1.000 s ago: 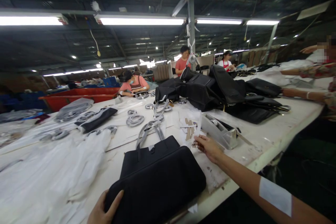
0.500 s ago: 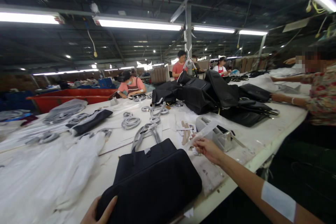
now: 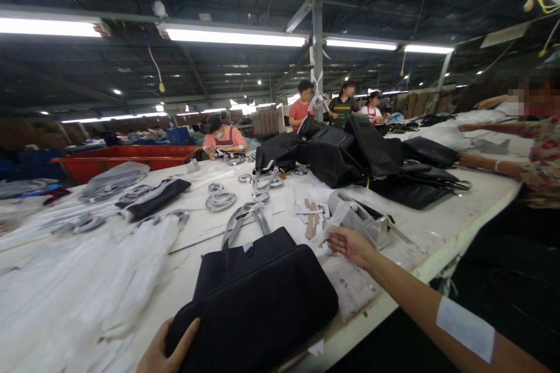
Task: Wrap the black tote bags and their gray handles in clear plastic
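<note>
A black handbag (image 3: pixel 258 297) with grey wrapped handles (image 3: pixel 245 218) lies flat on the white worktable (image 3: pixel 441 233) right in front of me. My left hand (image 3: pixel 168 349) grips its near left corner, thumb on top. Stretched out to the right, my right hand (image 3: pixel 350 245) pinches a strip of clear tape (image 3: pixel 335 224) pulled from a grey tape dispenser (image 3: pixel 361 218). Small brown and white card pieces (image 3: pixel 311 218) lie beside the dispenser.
White cloth bags (image 3: pixel 87 280) cover the table's left. Grey strap coils (image 3: pixel 221 201) and a flat black piece (image 3: pixel 155 198) lie mid-table. Black bags are piled (image 3: pixel 350 154) at the back. A person (image 3: pixel 536 145) reaches in from the right; others work behind, near a red bin (image 3: pixel 126 157).
My right hand has drawn the tape strip out from the dispenser and now holds it lower. My left hand keeps its grip on the bag's corner. The view has shifted slightly.
</note>
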Tool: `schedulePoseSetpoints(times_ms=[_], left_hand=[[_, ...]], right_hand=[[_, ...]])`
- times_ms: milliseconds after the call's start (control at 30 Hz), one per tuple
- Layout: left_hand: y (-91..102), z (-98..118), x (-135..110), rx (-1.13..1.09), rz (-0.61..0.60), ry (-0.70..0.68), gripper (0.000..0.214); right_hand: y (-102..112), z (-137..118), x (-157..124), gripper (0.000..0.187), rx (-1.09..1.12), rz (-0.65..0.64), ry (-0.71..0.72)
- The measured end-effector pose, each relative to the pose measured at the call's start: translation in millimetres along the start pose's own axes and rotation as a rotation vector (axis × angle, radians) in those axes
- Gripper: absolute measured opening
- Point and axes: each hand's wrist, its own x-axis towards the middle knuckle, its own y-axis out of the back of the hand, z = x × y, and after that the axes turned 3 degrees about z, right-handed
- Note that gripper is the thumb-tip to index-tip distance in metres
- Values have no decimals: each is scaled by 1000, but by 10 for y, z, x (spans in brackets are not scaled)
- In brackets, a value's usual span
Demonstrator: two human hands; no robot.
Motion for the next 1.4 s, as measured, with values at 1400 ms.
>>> schedulePoseSetpoints(times_ms=[1400], left_hand=[[-46, 360, -195, -81, 95, -9, 40]], right_hand=[[-1289, 93, -251, 51, -1568, -770, 549]])
